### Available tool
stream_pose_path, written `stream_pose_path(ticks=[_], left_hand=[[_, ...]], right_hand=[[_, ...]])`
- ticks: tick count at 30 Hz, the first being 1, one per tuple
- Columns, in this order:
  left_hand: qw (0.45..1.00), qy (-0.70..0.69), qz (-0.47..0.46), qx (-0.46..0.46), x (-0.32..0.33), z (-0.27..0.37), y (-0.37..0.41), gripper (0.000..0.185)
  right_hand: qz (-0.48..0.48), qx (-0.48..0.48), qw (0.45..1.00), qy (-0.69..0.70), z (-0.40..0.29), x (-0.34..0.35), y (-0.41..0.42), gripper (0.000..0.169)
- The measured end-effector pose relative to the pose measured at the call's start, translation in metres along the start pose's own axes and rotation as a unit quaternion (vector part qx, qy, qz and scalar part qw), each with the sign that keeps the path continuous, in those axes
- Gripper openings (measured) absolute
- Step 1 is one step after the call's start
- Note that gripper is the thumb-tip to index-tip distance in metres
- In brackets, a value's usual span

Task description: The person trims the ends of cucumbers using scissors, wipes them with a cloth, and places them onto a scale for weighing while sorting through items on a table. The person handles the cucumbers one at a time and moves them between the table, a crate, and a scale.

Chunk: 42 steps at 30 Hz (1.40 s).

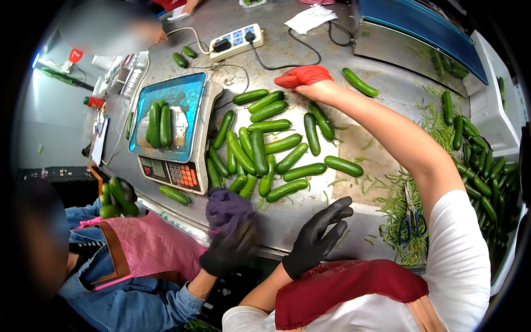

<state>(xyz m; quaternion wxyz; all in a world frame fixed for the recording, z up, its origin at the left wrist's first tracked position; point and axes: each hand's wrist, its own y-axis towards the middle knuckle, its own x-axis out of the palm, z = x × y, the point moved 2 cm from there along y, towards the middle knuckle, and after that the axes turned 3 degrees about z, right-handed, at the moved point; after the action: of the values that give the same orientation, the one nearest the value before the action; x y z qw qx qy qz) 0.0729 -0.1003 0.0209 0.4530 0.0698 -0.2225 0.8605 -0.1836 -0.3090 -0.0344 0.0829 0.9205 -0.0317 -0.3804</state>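
My left hand point(318, 238), in a black glove, hovers palm-down over the near edge of the metal table with fingers apart and nothing in them. Reaching across the table, my right hand point(305, 78) wears a red glove. Its fingers are together, pointing left, and their undersides are hidden. Just below it lie several cucumbers point(267, 111), part of a loose group spread between my hands and the scale. One cucumber point(343, 165) rests nearest above my left hand, and another cucumber point(360, 82) lies right of my right hand.
A digital scale point(174, 170) carries cucumbers in its blue pan point(141, 141). At left, a co-worker's gloved hand point(222, 253) is beside a purple cloth point(228, 209). Scissors point(408, 224) lie on green trimmings point(394, 203). A cucumber pile point(489, 182) fills the right side. A power strip point(236, 41) with cords sits at the back.
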Motion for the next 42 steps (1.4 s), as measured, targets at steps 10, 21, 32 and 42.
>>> stream_pose_path(ticks=[10,21,32,42], left_hand=[[0.995,0.063,0.036,0.073,-0.041,0.014,-0.007,0.048],[0.887,-0.39,0.213,0.126,-0.089,-0.007,0.044,0.043],[0.884,-0.426,0.174,0.08,-0.125,0.015,0.034,0.058],[0.876,-0.421,0.192,0.133,-0.134,0.01,0.042,0.049]], right_hand=[[-0.042,-0.023,0.999,0.021,0.03,0.051,0.021,0.037],[-0.026,-0.103,0.991,0.08,-0.086,0.023,-0.071,0.034],[-0.065,-0.038,0.988,-0.133,-0.045,0.062,0.013,0.025],[-0.176,0.232,0.722,0.628,-0.103,0.042,-0.066,0.049]])
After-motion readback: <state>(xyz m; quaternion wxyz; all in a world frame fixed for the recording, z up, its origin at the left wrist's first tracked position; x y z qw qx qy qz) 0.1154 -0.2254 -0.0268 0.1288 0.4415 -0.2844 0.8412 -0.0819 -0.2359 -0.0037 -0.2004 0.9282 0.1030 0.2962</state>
